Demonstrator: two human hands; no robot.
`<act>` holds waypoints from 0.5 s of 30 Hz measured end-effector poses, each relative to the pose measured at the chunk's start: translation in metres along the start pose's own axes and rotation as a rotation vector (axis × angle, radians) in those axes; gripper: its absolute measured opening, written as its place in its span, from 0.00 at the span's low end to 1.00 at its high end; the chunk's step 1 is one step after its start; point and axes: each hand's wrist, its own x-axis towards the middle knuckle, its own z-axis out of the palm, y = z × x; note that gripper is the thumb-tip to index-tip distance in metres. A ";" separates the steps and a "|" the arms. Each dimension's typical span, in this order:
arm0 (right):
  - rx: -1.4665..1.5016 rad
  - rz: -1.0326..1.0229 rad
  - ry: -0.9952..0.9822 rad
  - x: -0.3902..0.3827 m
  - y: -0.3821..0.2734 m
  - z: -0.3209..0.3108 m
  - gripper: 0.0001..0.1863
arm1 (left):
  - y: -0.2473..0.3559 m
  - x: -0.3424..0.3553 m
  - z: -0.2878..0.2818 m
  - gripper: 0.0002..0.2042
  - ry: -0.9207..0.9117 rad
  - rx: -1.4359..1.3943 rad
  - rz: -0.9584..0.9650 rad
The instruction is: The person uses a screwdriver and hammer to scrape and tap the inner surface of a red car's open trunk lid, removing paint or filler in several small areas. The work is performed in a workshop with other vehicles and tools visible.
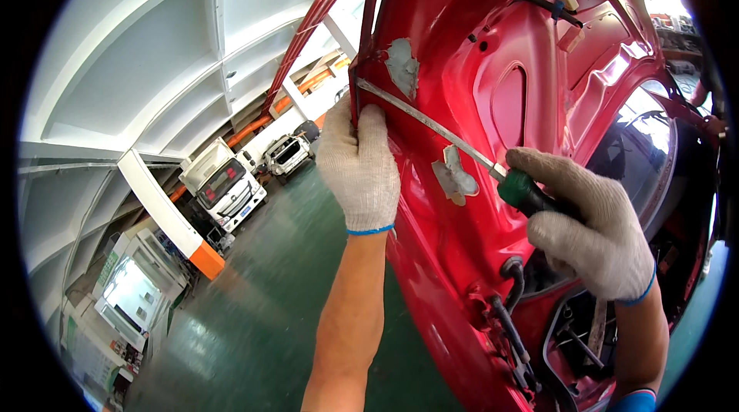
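The left hand [362, 169] stands upright at the left edge of the red panel [416, 266], fingers raised; whether its grip holds that edge I cannot tell. The right hand [604, 239], before the panel's right part, has its grip clenched around a screwdriver [466, 148]. Below the panel's right part, a dark recess [545, 350] contains a thin metal rod [583, 345]. The screwdriver, dull grey with a green-and-black handle, slants across the panel to its left edge.

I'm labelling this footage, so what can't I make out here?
Head view, all four:
Left hand: some fingertips hidden by the red panel.
Green-handled tool: handle's end covered by right hand.
Left forearm: cut off by lower edge.
White truck: cab interior too small and dark.
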 end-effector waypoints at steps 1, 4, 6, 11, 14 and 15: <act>-0.048 -0.089 0.036 -0.003 0.005 0.006 0.33 | 0.001 -0.001 0.000 0.13 0.000 0.017 0.008; -0.088 -0.143 0.053 -0.014 0.008 0.024 0.33 | -0.009 -0.003 0.000 0.13 -0.003 -0.019 0.035; -0.074 -0.130 0.055 -0.024 0.004 0.034 0.34 | -0.002 -0.006 -0.006 0.15 -0.098 -0.001 -0.017; -0.073 -0.101 0.051 -0.034 0.002 0.059 0.34 | -0.003 -0.022 -0.014 0.13 -0.179 -0.089 -0.088; -0.079 -0.071 0.045 -0.041 -0.002 0.071 0.34 | 0.004 -0.019 -0.021 0.12 -0.257 -0.001 -0.105; -0.081 -0.060 0.042 -0.044 -0.005 0.074 0.34 | 0.004 -0.017 -0.023 0.12 -0.277 0.052 -0.106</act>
